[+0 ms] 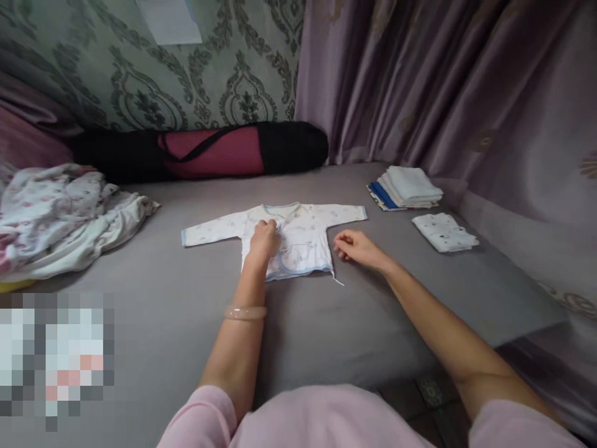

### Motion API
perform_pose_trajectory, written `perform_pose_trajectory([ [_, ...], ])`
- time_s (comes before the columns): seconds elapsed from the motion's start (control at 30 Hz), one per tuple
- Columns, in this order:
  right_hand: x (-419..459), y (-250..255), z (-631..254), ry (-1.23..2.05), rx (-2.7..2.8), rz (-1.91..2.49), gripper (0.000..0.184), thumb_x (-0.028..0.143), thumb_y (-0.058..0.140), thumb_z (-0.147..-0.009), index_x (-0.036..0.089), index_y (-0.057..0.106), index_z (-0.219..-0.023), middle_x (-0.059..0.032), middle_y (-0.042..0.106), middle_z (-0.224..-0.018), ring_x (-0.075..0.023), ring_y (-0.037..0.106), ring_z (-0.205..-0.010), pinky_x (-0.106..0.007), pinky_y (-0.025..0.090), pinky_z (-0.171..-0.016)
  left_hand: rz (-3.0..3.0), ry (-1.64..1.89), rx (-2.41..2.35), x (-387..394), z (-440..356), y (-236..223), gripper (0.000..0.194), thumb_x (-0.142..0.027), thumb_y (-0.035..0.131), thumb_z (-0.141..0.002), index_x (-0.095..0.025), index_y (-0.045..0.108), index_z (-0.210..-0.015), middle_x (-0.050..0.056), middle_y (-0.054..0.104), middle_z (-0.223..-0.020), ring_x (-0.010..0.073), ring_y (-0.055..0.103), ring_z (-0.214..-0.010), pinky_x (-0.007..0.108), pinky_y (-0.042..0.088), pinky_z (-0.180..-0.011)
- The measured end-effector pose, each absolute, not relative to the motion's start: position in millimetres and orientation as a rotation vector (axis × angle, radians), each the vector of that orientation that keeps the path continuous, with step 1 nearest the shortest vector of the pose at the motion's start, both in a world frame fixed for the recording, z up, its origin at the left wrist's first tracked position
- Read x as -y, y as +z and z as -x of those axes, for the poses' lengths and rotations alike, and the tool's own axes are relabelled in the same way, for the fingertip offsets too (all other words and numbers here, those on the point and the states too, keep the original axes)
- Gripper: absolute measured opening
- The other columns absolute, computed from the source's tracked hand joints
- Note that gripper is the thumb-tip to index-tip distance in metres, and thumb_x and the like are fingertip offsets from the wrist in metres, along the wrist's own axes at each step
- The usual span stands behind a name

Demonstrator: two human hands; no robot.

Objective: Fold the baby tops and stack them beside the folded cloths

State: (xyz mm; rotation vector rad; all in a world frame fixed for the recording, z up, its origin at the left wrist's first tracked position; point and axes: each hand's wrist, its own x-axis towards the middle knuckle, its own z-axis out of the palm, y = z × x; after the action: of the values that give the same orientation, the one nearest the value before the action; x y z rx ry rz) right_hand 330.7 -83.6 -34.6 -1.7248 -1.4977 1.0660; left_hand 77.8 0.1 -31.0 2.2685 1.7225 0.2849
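Observation:
A small white baby shirt [303,239] with pale blue trim and a faint print lies spread on the grey bed sheet, both long sleeves stretched out sideways. My left hand [265,238] is on the left part of its front, fingers pinched together on the fabric; the fingertips are partly hidden. Just off the shirt's right side hovers my right hand [357,247], its fingers loosely curled and slightly apart, with nothing visible in them. A thin white tie string [338,280] trails from the lower right hem. A pale bangle [245,312] circles my left wrist.
A heap of rumpled baby clothes [60,218] lies at the left. To the right are a stack of folded cloths [410,186] and a folded spotted garment [445,233]. A long black and maroon bag [214,151] rests along the wall, beside purple curtains [373,74]. A blurred patch covers the lower left.

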Motion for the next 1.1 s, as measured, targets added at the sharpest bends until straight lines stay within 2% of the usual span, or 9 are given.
perform_pose_trajectory([
  [0.13, 123.4, -39.1, -323.5, 0.89, 1.67, 1.798, 0.011, 0.025, 0.056, -0.083, 0.018, 0.06, -0.09, -0.0014, 0.067, -0.079, -0.0115, 0.061, -0.065, -0.022, 0.046, -0.062, -2.473, 0.485, -1.589, 9.1, -86.7, -13.3, 0.026, -0.015, 0.045, -0.089, -0.012, 0.059, -0.11, 0.016, 0.059, -0.109, 0.0272, 0.052, -0.108, 0.038, 0.042, -0.093],
  [0.23, 135.5, -33.2, -311.3, 0.704, 1.826, 1.863, 0.02, 0.029, 0.062, -0.079, 0.02, 0.059, -0.096, -0.0015, 0.067, -0.088, -0.0129, 0.06, -0.071, -0.024, 0.043, -0.066, -2.561, 0.361, -1.322, 14.5, -92.8, -5.6, 0.021, -0.014, 0.046, -0.087, -0.015, 0.064, -0.097, 0.011, 0.063, -0.098, 0.0237, 0.056, -0.099, 0.036, 0.042, -0.094],
  [0.33, 139.6, -27.2, -299.2, 0.519, 1.978, 1.877, 0.021, 0.031, 0.061, -0.08, 0.022, 0.056, -0.097, -0.0032, 0.066, -0.095, -0.0158, 0.06, -0.081, -0.024, 0.04, -0.068, -2.605, 0.197, -1.214, 22.9, -91.4, -7.3, 0.017, -0.017, 0.052, -0.085, -0.017, 0.066, -0.094, 0.011, 0.064, -0.1, 0.0248, 0.055, -0.102, 0.037, 0.041, -0.096],
  [0.5, 141.2, -25.0, -283.1, 0.279, 2.117, 2.0, 0.018, 0.029, 0.049, -0.088, 0.021, 0.053, -0.104, -0.008, 0.064, -0.104, -0.0216, 0.062, -0.086, -0.028, 0.037, -0.068, -2.69, 0.271, -1.121, 44.3, -76.0, -29.7, 0.03, -0.026, 0.049, -0.09, -0.016, 0.058, -0.118, 0.014, 0.057, -0.127, 0.0271, 0.047, -0.123, 0.044, 0.036, -0.107],
  [0.63, 144.4, -20.4, -277.6, 0.228, 2.24, 2.082, 0.025, 0.018, 0.038, -0.092, 0.019, 0.051, -0.113, -0.0117, 0.064, -0.109, -0.0238, 0.063, -0.09, -0.03, 0.037, -0.07, -2.665, 0.289, -1.118, 54.8, -66.9, -51.1, 0.044, -0.031, 0.036, -0.097, -0.017, 0.042, -0.139, 0.014, 0.038, -0.151, 0.0252, 0.026, -0.143, 0.048, 0.022, -0.116],
  [0.8, 152.5, -12.4, -282.3, 0.245, 2.3, 2.166, 0.031, 0.016, 0.037, -0.093, 0.02, 0.05, -0.121, -0.0128, 0.061, -0.116, -0.0245, 0.062, -0.095, -0.03, 0.038, -0.073, -2.654, 0.125, -1.131, 51.6, -55.9, -61.6, 0.059, -0.05, 0.027, -0.098, -0.022, 0.028, -0.15, 0.01, 0.019, -0.159, 0.0263, 0.009, -0.148, 0.049, 0.012, -0.118],
  [1.0, 150.0, -17.5, -296.9, 0.346, 2.328, 2.11, 0.026, 0.015, 0.039, -0.093, 0.02, 0.058, -0.112, -0.011, 0.062, -0.109, -0.0231, 0.061, -0.097, -0.029, 0.038, -0.074, -2.681, 0.117, -1.129, 45.1, -49.8, -62.5, 0.062, -0.057, 0.032, -0.095, -0.027, 0.032, -0.149, 0.009, 0.024, -0.158, 0.0273, 0.017, -0.146, 0.047, 0.015, -0.117],
  [1.1, 149.1, -18.9, -304.1, 0.332, 2.363, 2.066, 0.022, 0.019, 0.042, -0.094, 0.022, 0.061, -0.103, -0.0091, 0.064, -0.105, -0.0219, 0.062, -0.095, -0.028, 0.037, -0.072, -2.67, 0.1, -1.129, 44.8, -49.8, -55.4, 0.061, -0.058, 0.038, -0.093, -0.029, 0.036, -0.147, 0.01, 0.029, -0.156, 0.0293, 0.023, -0.144, 0.05, 0.016, -0.116],
])
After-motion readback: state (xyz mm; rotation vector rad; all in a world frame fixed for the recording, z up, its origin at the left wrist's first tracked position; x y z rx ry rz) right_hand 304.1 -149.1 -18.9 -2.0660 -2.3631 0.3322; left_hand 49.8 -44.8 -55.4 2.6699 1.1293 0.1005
